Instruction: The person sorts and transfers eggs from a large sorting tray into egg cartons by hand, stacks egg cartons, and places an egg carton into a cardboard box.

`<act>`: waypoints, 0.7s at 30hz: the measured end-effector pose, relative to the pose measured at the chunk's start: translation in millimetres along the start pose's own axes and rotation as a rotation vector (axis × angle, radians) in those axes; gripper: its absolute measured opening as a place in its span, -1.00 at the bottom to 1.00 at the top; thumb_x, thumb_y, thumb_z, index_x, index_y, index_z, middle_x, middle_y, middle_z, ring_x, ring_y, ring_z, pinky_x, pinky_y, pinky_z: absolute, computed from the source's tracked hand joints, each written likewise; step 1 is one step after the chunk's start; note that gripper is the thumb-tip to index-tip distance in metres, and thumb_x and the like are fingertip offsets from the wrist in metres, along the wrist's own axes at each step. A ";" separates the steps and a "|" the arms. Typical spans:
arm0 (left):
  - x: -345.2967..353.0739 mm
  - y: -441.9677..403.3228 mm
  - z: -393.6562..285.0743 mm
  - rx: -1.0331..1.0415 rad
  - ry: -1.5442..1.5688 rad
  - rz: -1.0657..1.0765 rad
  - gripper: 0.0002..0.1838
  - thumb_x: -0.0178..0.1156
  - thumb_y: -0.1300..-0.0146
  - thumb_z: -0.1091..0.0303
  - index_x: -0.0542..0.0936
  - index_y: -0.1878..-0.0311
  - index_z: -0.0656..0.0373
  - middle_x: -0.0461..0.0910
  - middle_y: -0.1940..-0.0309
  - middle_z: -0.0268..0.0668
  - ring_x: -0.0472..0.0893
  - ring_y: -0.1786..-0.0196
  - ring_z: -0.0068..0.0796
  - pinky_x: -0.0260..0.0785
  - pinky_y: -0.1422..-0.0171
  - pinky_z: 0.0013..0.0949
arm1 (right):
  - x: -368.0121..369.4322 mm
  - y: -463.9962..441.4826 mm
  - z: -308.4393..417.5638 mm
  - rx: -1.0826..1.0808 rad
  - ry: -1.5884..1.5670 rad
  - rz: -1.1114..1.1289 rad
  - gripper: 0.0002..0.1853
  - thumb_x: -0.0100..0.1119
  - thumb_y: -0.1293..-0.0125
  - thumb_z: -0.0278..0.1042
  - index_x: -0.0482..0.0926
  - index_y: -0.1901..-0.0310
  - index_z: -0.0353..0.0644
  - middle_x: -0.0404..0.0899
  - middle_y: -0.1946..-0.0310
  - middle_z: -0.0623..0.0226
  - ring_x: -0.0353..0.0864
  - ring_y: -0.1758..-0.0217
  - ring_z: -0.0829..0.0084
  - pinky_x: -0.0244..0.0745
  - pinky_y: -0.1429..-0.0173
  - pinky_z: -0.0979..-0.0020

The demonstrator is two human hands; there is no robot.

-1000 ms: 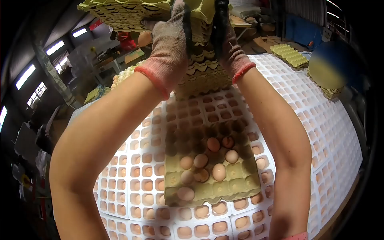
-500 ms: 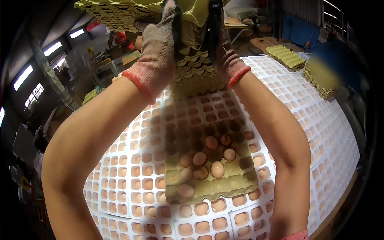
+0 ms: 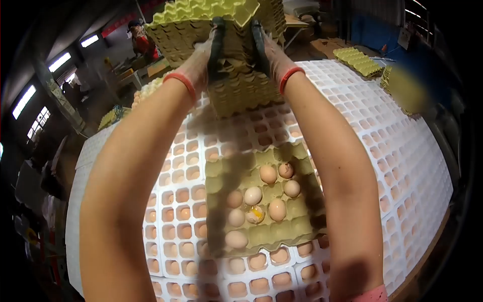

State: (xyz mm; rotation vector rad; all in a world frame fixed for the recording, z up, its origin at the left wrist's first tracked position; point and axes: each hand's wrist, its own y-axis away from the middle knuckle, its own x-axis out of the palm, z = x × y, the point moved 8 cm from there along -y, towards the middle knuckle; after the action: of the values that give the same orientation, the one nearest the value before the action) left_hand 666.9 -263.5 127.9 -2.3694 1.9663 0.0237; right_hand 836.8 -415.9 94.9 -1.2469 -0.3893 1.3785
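My left hand (image 3: 205, 58), in a knitted glove with a dark palm and red cuff, grips the near side of a thick stack of pulp egg trays (image 3: 181, 39). Gloved the same way, my right hand (image 3: 270, 56) presses on that stack from the right. Its top tray is yellow-green. Directly below stands another pile of egg trays (image 3: 246, 91); whether the two touch I cannot tell. Closer to me lies a single egg tray (image 3: 287, 230) with several brown eggs. One cracked egg (image 3: 255, 215) in it shows yolk, and another egg (image 3: 286, 170) looks broken.
White egg packs (image 3: 176, 214) filled with eggs cover the broad table. At the far right are a yellow-green egg tray (image 3: 357, 61) and a blurred tray stack (image 3: 407, 90). More eggs (image 3: 143, 95) sit at the far left. A person in red (image 3: 143, 43) is in the background.
My hands and the held stack have moved away from me, and the stack's top now shows more. The shadow over the single egg tray has shifted, leaving its eggs brighter.
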 end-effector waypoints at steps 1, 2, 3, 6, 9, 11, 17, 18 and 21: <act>-2.7 -4.0 7.2 -0.002 0.019 -0.022 0.11 0.04 -0.06 -0.63 0.15 -0.52 -0.05 0.09 -0.50 -0.08 0.23 -0.43 0.13 0.26 -0.39 0.15 | 19.0 -8.3 -36.9 -0.194 0.368 0.007 -0.37 -0.11 -0.47 0.20 0.24 -0.44 0.04 0.39 -0.31 0.13 0.45 -0.26 0.05 0.30 -0.39 0.11; 6.1 15.7 2.1 0.040 0.079 0.031 0.13 0.08 -0.05 -0.61 0.10 -0.54 -0.05 0.04 -0.53 -0.08 0.16 -0.49 0.15 0.22 -0.42 0.15 | 13.2 14.2 -3.6 -0.124 -0.151 0.076 -0.40 -0.08 -0.49 0.11 0.22 -0.44 0.03 0.34 -0.34 0.12 0.41 -0.30 0.07 0.27 -0.43 0.12; 5.3 14.5 3.1 0.045 0.101 0.044 0.10 0.10 -0.07 -0.59 0.11 -0.54 -0.09 0.05 -0.52 -0.10 0.18 -0.48 0.15 0.25 -0.40 0.14 | 6.4 38.0 32.8 -0.037 -0.669 0.110 -0.43 -0.05 -0.51 0.02 0.20 -0.45 0.03 0.29 -0.38 0.12 0.38 -0.34 0.09 0.23 -0.48 0.13; 3.2 18.5 4.7 0.036 0.149 0.081 0.04 0.12 -0.10 -0.54 0.13 -0.53 -0.15 0.07 -0.52 -0.13 0.21 -0.46 0.13 0.30 -0.37 0.12 | -14.6 56.9 61.2 -0.198 -0.121 0.033 -0.46 -0.05 -0.52 -0.14 0.17 -0.47 0.02 0.21 -0.43 0.15 0.39 -0.33 0.11 0.27 -0.45 0.17; 2.1 26.6 6.5 0.026 0.159 0.094 0.00 0.14 -0.12 -0.52 0.14 -0.53 -0.19 0.07 -0.52 -0.16 0.22 -0.45 0.11 0.32 -0.35 0.10 | -41.5 71.1 101.0 -0.350 0.340 -0.037 -0.46 -0.05 -0.52 -0.27 0.15 -0.48 0.02 0.15 -0.47 0.17 0.39 -0.32 0.13 0.31 -0.42 0.20; 3.0 28.4 5.3 0.028 0.157 0.089 -0.02 0.14 -0.13 -0.50 0.15 -0.52 -0.22 0.08 -0.52 -0.18 0.23 -0.45 0.10 0.34 -0.34 0.09 | -75.6 94.5 124.4 -0.042 -0.065 -0.005 -0.45 0.04 -0.46 -0.25 0.21 -0.44 0.00 0.20 -0.41 0.08 0.41 -0.30 0.06 0.36 -0.38 0.18; -17.9 63.9 -3.5 0.182 0.068 0.152 -0.42 0.14 -0.39 0.09 0.25 -0.40 0.02 0.31 -0.32 -0.15 0.47 -0.14 -0.27 0.49 -0.13 -0.06 | -130.7 271.5 163.1 0.308 0.475 0.482 -0.39 0.04 -0.43 -0.11 0.17 -0.45 -0.04 0.14 -0.38 -0.30 0.35 -0.33 -0.21 0.39 -0.32 0.11; -29.0 78.2 8.3 0.104 -0.005 0.111 -0.45 0.08 -0.41 0.22 0.24 -0.42 0.01 0.29 -0.32 -0.11 0.47 -0.14 -0.25 0.46 -0.16 -0.03 | -146.3 303.2 171.0 0.693 0.306 0.516 -0.32 0.04 -0.42 0.05 0.17 -0.45 -0.11 0.19 -0.35 -0.30 0.38 -0.30 -0.21 0.40 -0.30 0.09; -83.1 145.7 76.8 0.514 -0.772 -0.136 -0.44 0.15 -0.36 0.16 0.31 -0.36 0.10 0.31 -0.25 0.19 0.44 -0.15 0.14 0.36 -0.27 0.02 | -158.8 387.7 187.0 0.846 0.443 0.657 -0.24 -0.01 -0.39 0.22 0.22 -0.37 -0.27 0.46 -0.12 -0.23 0.54 -0.13 -0.13 0.43 -0.21 0.04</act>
State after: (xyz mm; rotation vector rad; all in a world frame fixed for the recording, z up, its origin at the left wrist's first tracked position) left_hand 510.6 -204.2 50.0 -1.7688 1.2558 0.3279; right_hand 446.0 -577.3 -83.1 -0.9209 0.9075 1.4885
